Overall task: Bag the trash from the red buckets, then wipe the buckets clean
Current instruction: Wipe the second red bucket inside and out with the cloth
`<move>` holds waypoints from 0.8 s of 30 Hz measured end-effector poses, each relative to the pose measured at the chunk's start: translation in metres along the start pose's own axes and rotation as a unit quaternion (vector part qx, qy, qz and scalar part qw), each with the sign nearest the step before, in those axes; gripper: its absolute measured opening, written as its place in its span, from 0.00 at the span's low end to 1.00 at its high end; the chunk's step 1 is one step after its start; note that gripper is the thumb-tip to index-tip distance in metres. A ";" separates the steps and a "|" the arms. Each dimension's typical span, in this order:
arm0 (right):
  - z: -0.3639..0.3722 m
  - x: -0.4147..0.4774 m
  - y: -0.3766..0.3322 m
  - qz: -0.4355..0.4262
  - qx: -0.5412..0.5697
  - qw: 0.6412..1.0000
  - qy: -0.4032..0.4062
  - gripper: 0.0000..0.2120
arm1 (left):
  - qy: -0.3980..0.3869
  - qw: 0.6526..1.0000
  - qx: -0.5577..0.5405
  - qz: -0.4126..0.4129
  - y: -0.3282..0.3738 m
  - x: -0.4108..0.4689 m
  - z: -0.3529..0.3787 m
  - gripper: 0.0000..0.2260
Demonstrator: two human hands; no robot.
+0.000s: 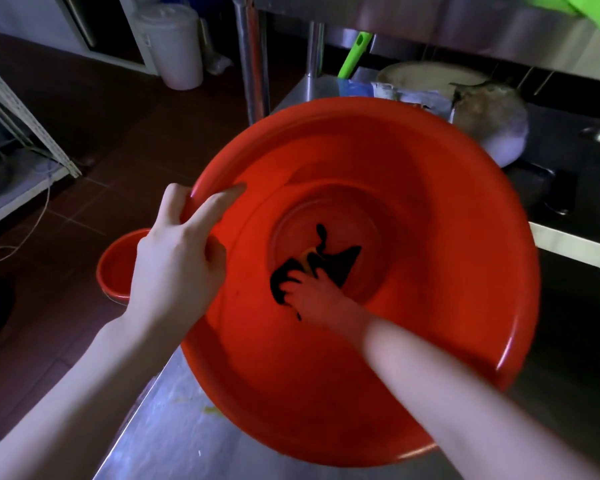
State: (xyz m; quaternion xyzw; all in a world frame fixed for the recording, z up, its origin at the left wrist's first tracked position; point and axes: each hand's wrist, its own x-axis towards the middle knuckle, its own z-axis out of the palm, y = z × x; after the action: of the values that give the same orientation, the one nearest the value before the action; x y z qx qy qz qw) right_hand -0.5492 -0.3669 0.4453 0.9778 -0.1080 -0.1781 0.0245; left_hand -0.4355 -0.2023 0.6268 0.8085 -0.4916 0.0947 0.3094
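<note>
A large red bucket [413, 188] fills the middle of the view, tilted toward me over a steel counter. My left hand [177, 258] grips its left rim, thumb inside and fingers curled over the edge. My right hand [314, 296] reaches deep inside and holds a dark cloth [343, 263] against the bucket's bottom; a bit of yellow shows under the cloth. A second, smaller red bucket [116, 268] stands on the floor at the left, partly hidden behind my left hand.
The steel counter [174, 427] runs below the bucket. A white lidded bin [175, 46] stands on the brown tiled floor at the back. A green handle [354, 53], a wok [492, 126] and pans lie behind the bucket. A white rack [21, 133] is at the left.
</note>
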 end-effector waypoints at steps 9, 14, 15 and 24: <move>0.001 -0.044 0.021 -0.036 -0.098 0.989 -0.107 0.14 | -0.012 0.999 -0.031 -0.024 0.004 -0.012 0.015 0.34; 0.002 -0.021 0.015 0.011 0.000 1.000 0.004 0.20 | -0.008 1.000 -0.022 -0.008 0.014 -0.015 0.014 0.34; -0.003 -0.011 0.014 0.035 0.021 0.999 0.030 0.21 | -0.007 1.000 -0.021 -0.008 0.015 -0.015 0.014 0.34; -0.037 -0.010 0.097 0.249 0.093 0.954 0.139 0.29 | 0.006 0.999 -0.020 -0.024 0.028 -0.029 0.011 0.33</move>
State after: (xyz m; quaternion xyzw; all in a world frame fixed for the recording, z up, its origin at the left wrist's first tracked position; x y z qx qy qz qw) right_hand -0.5652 -0.4587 0.4914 0.9329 -0.3596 -0.0181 -0.0086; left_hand -0.4756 -0.1963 0.6157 0.8133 -0.4716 0.0823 0.3306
